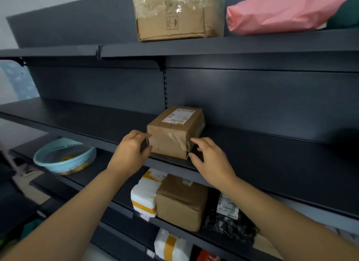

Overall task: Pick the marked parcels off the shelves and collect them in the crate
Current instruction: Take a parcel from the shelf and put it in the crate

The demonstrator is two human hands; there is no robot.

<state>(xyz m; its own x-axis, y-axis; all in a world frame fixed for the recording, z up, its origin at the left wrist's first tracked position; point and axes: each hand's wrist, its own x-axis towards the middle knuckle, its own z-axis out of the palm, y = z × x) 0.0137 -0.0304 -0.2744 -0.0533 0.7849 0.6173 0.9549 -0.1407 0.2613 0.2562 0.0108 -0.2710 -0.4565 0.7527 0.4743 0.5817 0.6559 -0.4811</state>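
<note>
A small brown cardboard parcel [172, 132] with a white label on top stands on the middle dark shelf [272, 155], near its front edge. My left hand [130, 151] is at the parcel's left front corner, its fingers curled and touching the side. At the right front corner is my right hand [209, 159], with fingers bent and fingertips against the cardboard. Neither hand wraps the box fully. No crate is in view.
The top shelf holds a large taped cardboard box [174, 15] and a pink mailer bag [283, 11]. Below are a white-and-yellow packet [144, 198], a brown box [180, 202], a black bag [229, 220] and a light blue basin [64, 155] at left.
</note>
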